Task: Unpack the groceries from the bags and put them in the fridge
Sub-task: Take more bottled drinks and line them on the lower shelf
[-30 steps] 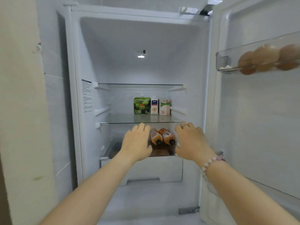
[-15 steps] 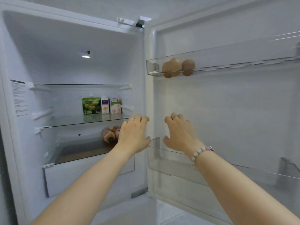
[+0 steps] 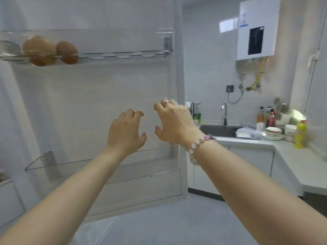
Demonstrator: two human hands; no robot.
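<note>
View swung right; left hand (image 3: pixel 126 134), right hand (image 3: pixel 174 123) loosely spread, empty.

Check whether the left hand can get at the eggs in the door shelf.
Probably yes. The left hand is empty, and nothing stands between it and the eggs, up and to its left. It would have to go over the clear front wall of the door shelf.

Right grip (image 3: pixel 174 124): beaded bracelet (image 3: pixel 194 146), thin ring (image 3: pixel 166 103)
</note>
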